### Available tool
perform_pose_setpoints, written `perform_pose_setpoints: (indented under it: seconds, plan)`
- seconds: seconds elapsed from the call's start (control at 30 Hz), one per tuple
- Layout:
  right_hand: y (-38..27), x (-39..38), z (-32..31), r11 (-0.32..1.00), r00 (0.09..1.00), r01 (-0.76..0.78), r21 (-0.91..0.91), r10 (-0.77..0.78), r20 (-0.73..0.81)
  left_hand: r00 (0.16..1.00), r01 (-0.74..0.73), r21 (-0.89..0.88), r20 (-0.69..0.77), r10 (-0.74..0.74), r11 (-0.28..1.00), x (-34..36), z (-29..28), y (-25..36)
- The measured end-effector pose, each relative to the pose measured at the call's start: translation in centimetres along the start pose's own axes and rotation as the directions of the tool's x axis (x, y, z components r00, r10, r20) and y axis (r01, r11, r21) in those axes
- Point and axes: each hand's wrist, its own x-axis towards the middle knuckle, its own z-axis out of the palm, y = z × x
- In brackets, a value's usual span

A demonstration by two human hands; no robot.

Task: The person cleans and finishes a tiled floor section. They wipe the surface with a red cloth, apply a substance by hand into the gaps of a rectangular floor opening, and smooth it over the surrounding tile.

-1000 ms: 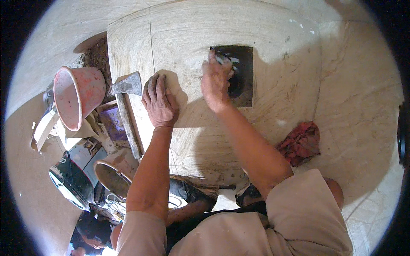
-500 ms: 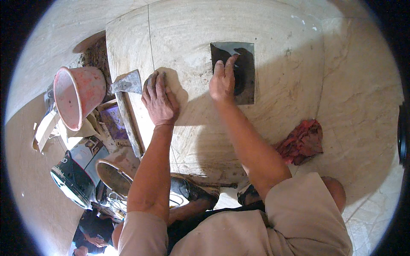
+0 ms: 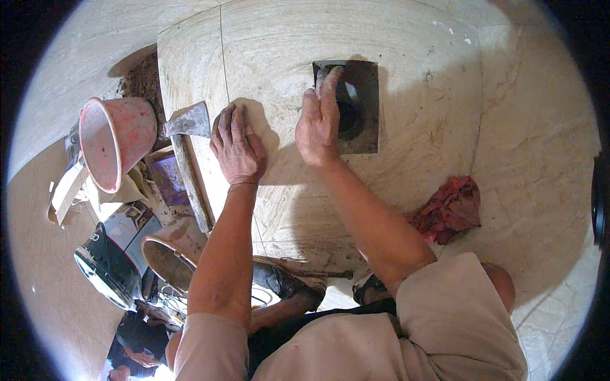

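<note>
We stretch our unclenched right hand (image 3: 319, 122) over the dark square recess (image 3: 367, 134); left of it, our left hand (image 3: 237, 149) lies loose and flat on streaked tile (image 3: 273, 82).

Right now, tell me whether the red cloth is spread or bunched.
Bunched: the red cloth lies crumpled on the tiling, its surface full of creases.

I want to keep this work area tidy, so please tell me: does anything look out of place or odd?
A crumpled red cloth lies loose on the pale tiles, and dark smudges mark them to the right of the dark rectangular inset by the right hand. Both look untidy against the pale surface.
</note>
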Motion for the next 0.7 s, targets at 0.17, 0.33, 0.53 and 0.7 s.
perform_pose_setpoints:
  seconds: [0.17,0.33,0.53,0.7]
  plan:
    - [-0.5,-0.3,-0.2,0.994,0.997,-0.056,0.096,0.049,0.067,1.000,-0.013,-0.029,-0.017,0.012,1.000,0.0,0.0,0.0]
    - [-0.4,-0.4,-0.7,0.986,0.991,0.132,-0.100,-0.131,0.015,1.000,0.001,0.033,-0.010,-0.001,0.999,0.1,0.0,0.1]
    - [1.3,-1.2,-1.9,0.993,0.991,-0.119,-0.010,0.120,0.063,1.000,-0.020,0.009,-0.016,0.020,1.000,0.1,-0.1,0.2]
    - [2.5,-1.3,-2.4,0.994,0.997,-0.060,0.094,0.064,-0.039,0.999,-0.026,-0.005,-0.025,0.026,1.000,0.0,-0.2,0.0]
